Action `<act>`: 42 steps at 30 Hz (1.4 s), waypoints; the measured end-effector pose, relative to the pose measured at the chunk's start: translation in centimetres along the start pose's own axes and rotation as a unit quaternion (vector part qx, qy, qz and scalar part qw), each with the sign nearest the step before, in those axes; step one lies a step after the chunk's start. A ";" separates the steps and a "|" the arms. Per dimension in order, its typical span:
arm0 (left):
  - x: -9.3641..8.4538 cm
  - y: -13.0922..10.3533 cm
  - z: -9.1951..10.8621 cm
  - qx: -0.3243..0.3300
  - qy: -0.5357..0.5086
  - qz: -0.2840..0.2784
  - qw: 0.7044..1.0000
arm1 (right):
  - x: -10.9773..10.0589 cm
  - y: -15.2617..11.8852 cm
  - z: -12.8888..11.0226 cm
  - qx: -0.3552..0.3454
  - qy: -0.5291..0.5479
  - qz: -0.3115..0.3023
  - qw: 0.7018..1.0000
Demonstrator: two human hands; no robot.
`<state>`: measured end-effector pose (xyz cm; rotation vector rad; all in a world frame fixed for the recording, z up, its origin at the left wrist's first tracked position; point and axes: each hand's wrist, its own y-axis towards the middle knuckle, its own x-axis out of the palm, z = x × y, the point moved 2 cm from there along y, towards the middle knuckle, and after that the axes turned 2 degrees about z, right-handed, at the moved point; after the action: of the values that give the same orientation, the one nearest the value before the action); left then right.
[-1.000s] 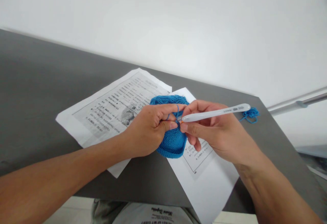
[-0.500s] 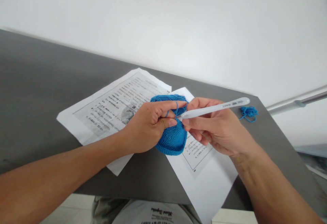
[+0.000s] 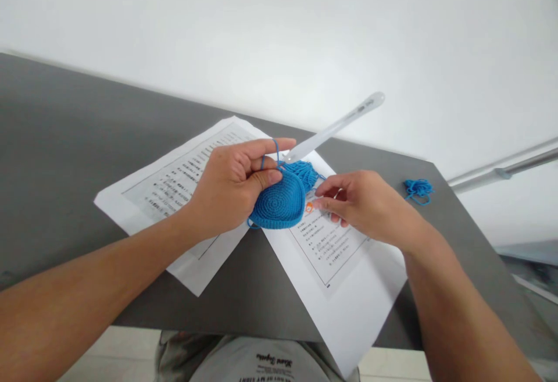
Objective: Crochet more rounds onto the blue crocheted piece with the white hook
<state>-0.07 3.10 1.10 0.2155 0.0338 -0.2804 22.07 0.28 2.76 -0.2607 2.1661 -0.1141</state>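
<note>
A round blue crocheted piece [image 3: 279, 202] is pinched at its upper edge by my left hand [image 3: 231, 187], with blue yarn looped over the outstretched index finger. From the piece's top edge a white crochet hook [image 3: 337, 129] sticks out up and to the right, with no hand on its handle. A bundle of loose blue yarn [image 3: 307, 172] lies just behind the piece. To the right, my right hand [image 3: 364, 204] pinches a small orange ring-like marker [image 3: 309, 207] between thumb and fingertips.
Two printed sheets, a left one [image 3: 148, 184] and a right one [image 3: 349, 312], lie under the work on the grey table [image 3: 78, 138]. A small tangle of blue yarn [image 3: 419, 190] sits near the table's right edge. Behind the table is a white wall [image 3: 261, 33].
My right hand has let go of the hook and moved down, now at the orange marker. My left hand and the crocheted piece have shifted up and left. The hook's handle points higher.
</note>
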 end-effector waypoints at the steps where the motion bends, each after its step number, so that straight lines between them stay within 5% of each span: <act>1: 0.1 -0.1 0.0 0.002 0.004 0.000 1.000 | 0.3 0.2 -0.2 -0.003 -0.049 0.014 0.999; 4: 0.2 -0.3 0.2 0.007 0.012 -0.002 1.000 | 1.3 0.6 -1.1 -0.005 -0.175 0.047 0.983; 13: 0.3 -0.3 0.3 0.013 0.013 -0.022 1.000 | 2.1 0.0 -2.5 -0.046 -0.166 0.001 0.985; 18: 0.4 -0.5 0.6 0.020 0.011 -0.035 0.999 | 2.6 -0.2 -2.7 -0.124 -0.260 -0.027 0.957; 25: 0.4 -0.5 1.0 0.039 0.034 -0.030 0.998 | 3.5 -0.4 -3.4 -0.111 -0.360 -0.069 0.924; 42: 0.3 -0.5 1.2 0.045 0.055 -0.039 0.997 | 1.2 0.1 -1.1 -0.133 -0.110 -0.013 0.985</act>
<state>0.07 2.26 2.12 0.3191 0.1395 -0.3489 20.47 0.08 2.41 -0.4337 1.9560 0.1837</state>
